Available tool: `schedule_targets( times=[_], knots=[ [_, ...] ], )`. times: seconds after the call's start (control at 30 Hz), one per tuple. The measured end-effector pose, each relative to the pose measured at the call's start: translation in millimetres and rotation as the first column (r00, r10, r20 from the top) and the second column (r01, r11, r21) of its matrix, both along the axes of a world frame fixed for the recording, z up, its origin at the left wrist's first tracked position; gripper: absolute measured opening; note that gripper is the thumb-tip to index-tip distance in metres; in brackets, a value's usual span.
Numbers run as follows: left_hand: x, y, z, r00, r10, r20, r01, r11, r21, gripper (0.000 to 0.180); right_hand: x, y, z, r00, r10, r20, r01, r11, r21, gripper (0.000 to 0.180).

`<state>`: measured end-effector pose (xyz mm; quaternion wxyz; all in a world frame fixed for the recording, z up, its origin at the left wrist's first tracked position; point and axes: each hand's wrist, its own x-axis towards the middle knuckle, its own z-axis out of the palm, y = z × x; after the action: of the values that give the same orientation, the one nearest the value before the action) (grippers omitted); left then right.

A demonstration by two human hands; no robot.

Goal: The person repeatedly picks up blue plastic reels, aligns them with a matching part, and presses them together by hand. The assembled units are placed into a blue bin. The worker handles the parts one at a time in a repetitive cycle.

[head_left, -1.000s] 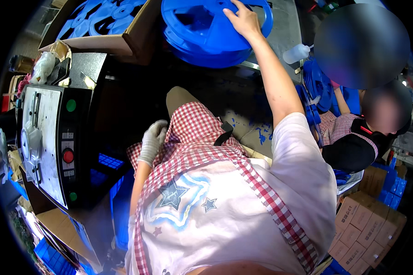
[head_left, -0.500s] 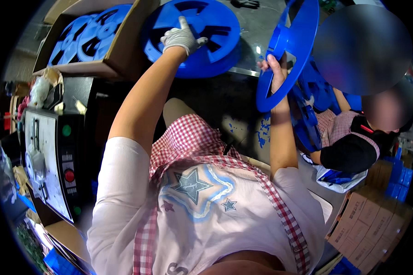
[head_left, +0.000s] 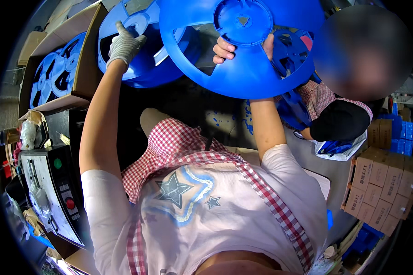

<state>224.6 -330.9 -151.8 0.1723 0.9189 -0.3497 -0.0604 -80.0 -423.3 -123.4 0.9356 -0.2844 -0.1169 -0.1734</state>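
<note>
My right hand, bare, holds up a large blue plastic reel flange by one of its spokes near the round hub. The fingers come through one cutout and the thumb shows at another; the palm is hidden behind the disc. My left hand, in a white glove, rests on the spoked face of a blue reel at the upper left, its index finger stretched out and its thumb apart. The raised flange overlaps that reel's right side.
An open cardboard box with blue reel flanges stands at the left. Below it is a machine panel with a red button. At right, a co-worker sits near more blue reels and stacked cartons.
The flange in my right hand has swung from edge-on to broad face toward me, and moved left. The view has shifted right; my left hand stays on the reel.
</note>
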Motion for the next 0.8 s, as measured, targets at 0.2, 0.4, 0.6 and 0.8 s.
schedule_targets(
  times=[0.2, 0.4, 0.6, 0.8],
  knots=[
    [5, 49, 14, 0.986, -0.167, -0.016, 0.143, 0.888, -0.438, 0.097, -18, 4, 21, 0.997, 0.039, 0.062, -0.036, 0.998, -0.053, 0.090],
    [2, 133, 23, 0.912, -0.333, -0.241, 0.038, 0.652, -0.757, 0.088, -28, 26, 49, 0.969, 0.102, 0.225, -0.105, 0.995, 0.000, 0.076],
    [-16, 233, 17, 0.677, -0.555, -0.483, -0.386, 0.291, -0.875, 0.078, -33, 33, 39, 0.993, -0.015, 0.115, 0.022, 0.998, -0.062, 0.093],
    [-48, 284, -28, 0.608, -0.564, -0.559, -0.553, 0.204, -0.808, 0.072, -4, 55, 39, 0.997, 0.028, -0.077, -0.041, 0.985, -0.170, 0.091]
  ],
)
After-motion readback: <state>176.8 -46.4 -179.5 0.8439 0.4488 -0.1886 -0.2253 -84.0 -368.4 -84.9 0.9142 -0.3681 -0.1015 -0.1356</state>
